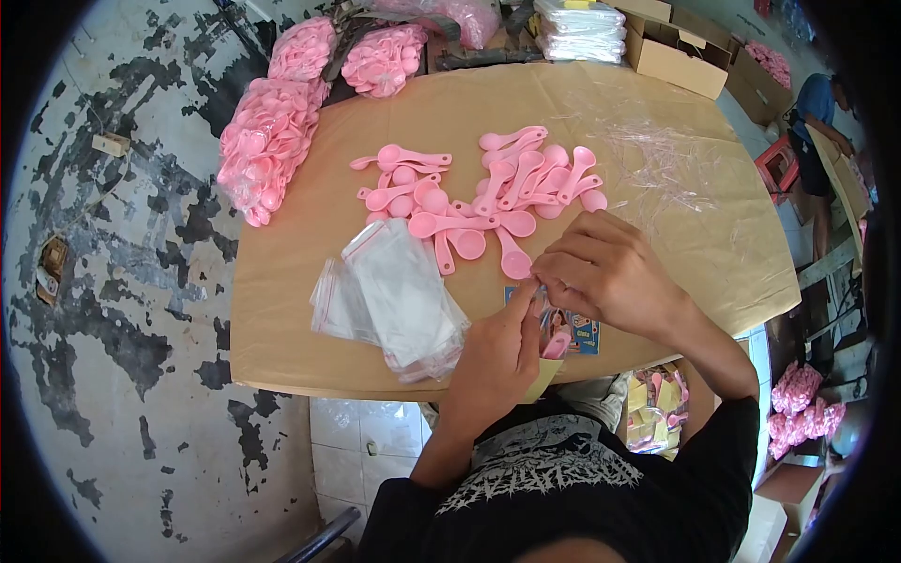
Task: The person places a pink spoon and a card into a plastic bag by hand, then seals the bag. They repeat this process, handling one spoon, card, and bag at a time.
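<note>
Head view | left hand (497,361) and right hand (605,270) both pinch the mouth of a small clear packet (566,328), seemingly pressing its seal | packet at near table (282,347) edge | empty zip bags (399,296) just left, loose pink spoons (507,192) beyond, all within reach

The person wears a black T-shirt (601,511) with short sleeves. Across its chest runs a white print (554,474) of jagged, thorny lettering, like a metal band logo, too tangled to read. The right sleeve (727,436) ends above the elbow. Below the sleeves the arms are bare down to the left hand (497,361) and right hand (605,267).
</note>
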Tool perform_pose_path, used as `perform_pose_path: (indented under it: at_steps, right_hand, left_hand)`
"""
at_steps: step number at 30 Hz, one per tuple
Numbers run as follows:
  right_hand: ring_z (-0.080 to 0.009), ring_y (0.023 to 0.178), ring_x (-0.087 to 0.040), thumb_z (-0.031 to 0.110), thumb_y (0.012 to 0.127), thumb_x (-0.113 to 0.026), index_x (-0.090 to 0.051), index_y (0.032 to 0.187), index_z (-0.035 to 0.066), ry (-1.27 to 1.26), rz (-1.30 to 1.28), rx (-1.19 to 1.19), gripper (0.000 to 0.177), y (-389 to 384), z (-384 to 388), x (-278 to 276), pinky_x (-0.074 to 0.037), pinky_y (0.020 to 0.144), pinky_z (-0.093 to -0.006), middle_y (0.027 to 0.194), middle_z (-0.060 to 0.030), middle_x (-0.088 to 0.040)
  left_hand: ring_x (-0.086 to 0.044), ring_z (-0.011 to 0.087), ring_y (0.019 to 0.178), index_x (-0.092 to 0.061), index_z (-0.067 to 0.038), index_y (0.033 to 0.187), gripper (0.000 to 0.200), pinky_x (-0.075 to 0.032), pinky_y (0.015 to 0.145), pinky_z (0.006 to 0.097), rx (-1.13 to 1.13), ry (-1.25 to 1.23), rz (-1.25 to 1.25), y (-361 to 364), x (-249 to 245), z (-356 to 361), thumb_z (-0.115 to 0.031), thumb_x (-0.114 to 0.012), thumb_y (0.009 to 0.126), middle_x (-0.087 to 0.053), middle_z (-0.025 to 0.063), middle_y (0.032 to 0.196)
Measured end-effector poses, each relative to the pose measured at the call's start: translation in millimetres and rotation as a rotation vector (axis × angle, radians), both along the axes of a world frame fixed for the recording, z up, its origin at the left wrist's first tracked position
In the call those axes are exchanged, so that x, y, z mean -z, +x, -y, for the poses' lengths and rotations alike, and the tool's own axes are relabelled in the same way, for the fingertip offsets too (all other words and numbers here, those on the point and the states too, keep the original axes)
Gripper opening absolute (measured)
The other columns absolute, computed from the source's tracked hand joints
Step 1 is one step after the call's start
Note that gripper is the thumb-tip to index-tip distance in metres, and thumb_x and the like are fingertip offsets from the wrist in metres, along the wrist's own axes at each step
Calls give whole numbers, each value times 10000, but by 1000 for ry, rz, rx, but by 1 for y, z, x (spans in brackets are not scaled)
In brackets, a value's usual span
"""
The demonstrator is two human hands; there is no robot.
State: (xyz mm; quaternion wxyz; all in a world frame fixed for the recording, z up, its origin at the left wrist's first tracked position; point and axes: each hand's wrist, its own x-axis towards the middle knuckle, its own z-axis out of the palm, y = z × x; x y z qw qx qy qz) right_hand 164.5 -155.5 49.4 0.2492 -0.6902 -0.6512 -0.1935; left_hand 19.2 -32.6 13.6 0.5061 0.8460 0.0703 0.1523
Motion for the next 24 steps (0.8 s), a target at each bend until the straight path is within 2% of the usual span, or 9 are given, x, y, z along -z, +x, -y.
perform_pose_path:
  at_steps: [3, 6, 9, 11, 12, 14, 17, 20, 24]
  right_hand:
    - [-171, 694, -610, 108, 748, -740, -657, 805, 56, 142, -321, -76, 113, 1, 3, -5, -501, 644, -320, 766, -28, -649]
    - [-147, 631, -588, 110, 769, -744, -637, 804, 40, 281, -645, 33, 133, 10, 27, -26, -467, 588, -287, 733, -20, -640]
    - [-120, 624, -570, 90, 804, -719, -626, 835, 20, 316, -867, -413, 120, 44, 68, -31, -439, 569, -253, 704, -35, -619]
    - [-119, 629, -570, 85, 811, -712, -619, 840, 12, 304, -1080, -680, 121, 76, 97, -11, -439, 566, -254, 699, -56, -615]
    - [-154, 636, -593, 80, 850, -673, -637, 928, -5, 196, -1171, -537, 122, 102, 116, 12, -475, 602, -277, 737, -80, -644]
    - [-199, 719, -639, 72, 888, -622, -650, 1040, -10, -92, -645, 340, 175, 106, 107, 28, -514, 680, -310, 859, -90, -680]
    - [-206, 824, -660, 34, 896, -588, -642, 1130, 7, 288, -244, 483, 242, 94, 96, 25, -522, 749, -316, 980, -98, -684]
    - [-199, 893, -659, 2, 865, -620, -648, 1136, 11, 308, -527, 375, 273, 40, 72, 5, -518, 760, -314, 1055, -114, -668]
    - [-126, 738, -632, 59, 876, -678, -653, 1137, 7, -70, -916, 21, 267, -5, 30, 8, -514, 676, -276, 856, -74, -688]
  left_hand:
    - [-679, 272, 657, -456, 60, 1312, 349, -507, 608, 363, 26, -22, 25, -3, -2, -3, -45, -440, 979, -657, 244, 827]
    - [-714, 229, 803, -454, 40, 1299, 308, -555, 700, 294, 113, -582, 214, -3, -1, 5, -105, -380, 1037, -664, 237, 1106]
    - [-699, 241, 947, -446, 26, 1290, 321, -568, 797, 272, 174, -897, 257, -8, 4, -5, -164, -316, 1066, -564, 224, 1309]
    - [-695, 254, 960, -443, 34, 1289, 331, -573, 791, 284, 115, -848, 223, -8, 3, -11, -182, -324, 1067, -547, 232, 1326]
    - [-693, 260, 967, -441, 37, 1288, 337, -575, 789, 290, 88, -824, 207, -7, 3, -13, -190, -327, 1067, -539, 237, 1334]
    - [-693, 267, 966, -462, 48, 1271, 338, -591, 756, 297, 38, -800, 197, -6, 5, -13, -194, -356, 1060, -561, 229, 1305]
    - [-698, 293, 949, -473, 63, 1278, 360, -609, 699, 299, -35, -724, 204, 1, 4, -11, -200, -378, 1053, -583, 229, 1271]
    - [-682, 293, 1002, -469, 63, 1309, 387, -615, 693, 311, -44, -670, 220, 11, 1, -9, -215, -401, 1048, -587, 221, 1258]
    - [-642, 221, 1072, -475, 52, 1318, 394, -539, 862, 291, 30, -767, 274, 26, 3, -3, -232, -437, 1048, -559, 132, 1248]
